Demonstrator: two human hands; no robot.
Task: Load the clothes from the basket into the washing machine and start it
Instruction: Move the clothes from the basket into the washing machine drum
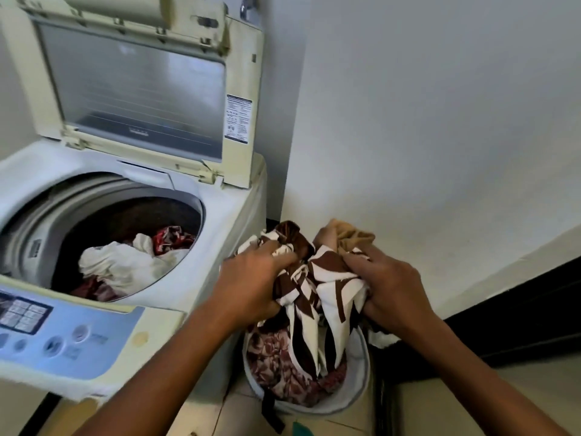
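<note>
Hands (317, 278) grip brown-white garment (317, 297) between them, above basket (358, 394).

Washing machine (239, 215) cut by the frame edge at 9 o'clock. Control panel (63, 335) at 8 o'clock is smeared, button legends unreadable. Lid (132, 89) runs off the frame at 12 o'clock; print on its sticker (239, 119) too small to read. Chrome fitting (250, 7) at 12 o'clock cropped and blurred, kind unclear. Drum (41, 221) floor buried under laundry (125, 265). Fingertips of left hand (251, 284) and right hand (386, 287) sunk into brown-and-white cloth (327, 287); number of garments gripped cannot be told. Basket (355, 394) mostly covered by its load, only the rim at 5 o'clock showing. Green object (298, 429) at 6 o'clock cut off, unidentifiable.
</note>
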